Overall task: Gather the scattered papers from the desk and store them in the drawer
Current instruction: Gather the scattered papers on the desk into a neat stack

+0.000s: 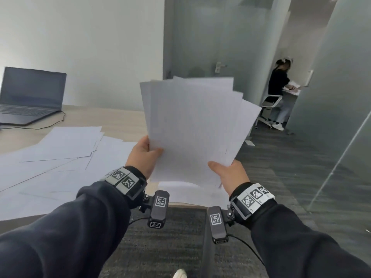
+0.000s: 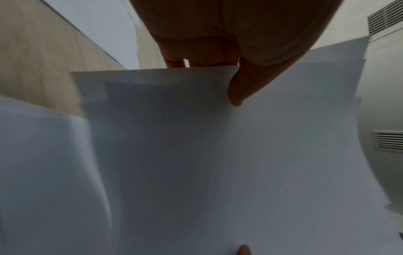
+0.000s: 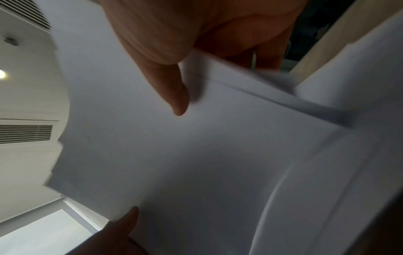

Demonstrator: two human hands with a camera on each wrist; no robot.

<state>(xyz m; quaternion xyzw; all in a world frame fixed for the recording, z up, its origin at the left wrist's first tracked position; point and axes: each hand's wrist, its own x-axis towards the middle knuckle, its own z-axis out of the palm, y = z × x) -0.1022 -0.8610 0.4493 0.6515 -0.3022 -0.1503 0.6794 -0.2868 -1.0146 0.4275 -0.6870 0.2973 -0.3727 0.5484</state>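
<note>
I hold a fanned stack of white papers (image 1: 190, 125) upright over the desk's right end. My left hand (image 1: 143, 155) pinches its lower left edge, thumb in front and fingers behind. My right hand (image 1: 226, 173) pinches the lower right corner the same way. The left wrist view shows the stack (image 2: 218, 155) filling the frame with my left thumb (image 2: 236, 91) pressed on it. The right wrist view shows the stack (image 3: 174, 155) under my right thumb (image 3: 176, 98). Several more loose sheets (image 1: 60, 155) lie scattered on the wooden desk (image 1: 112, 119). No drawer is in view.
An open dark laptop (image 1: 30, 95) with a thin cable sits at the desk's far left. Grey carpet (image 1: 281, 177) lies to the right, with glass partitions (image 1: 341, 97) beyond it. A person (image 1: 281, 93) works at another desk in the far room.
</note>
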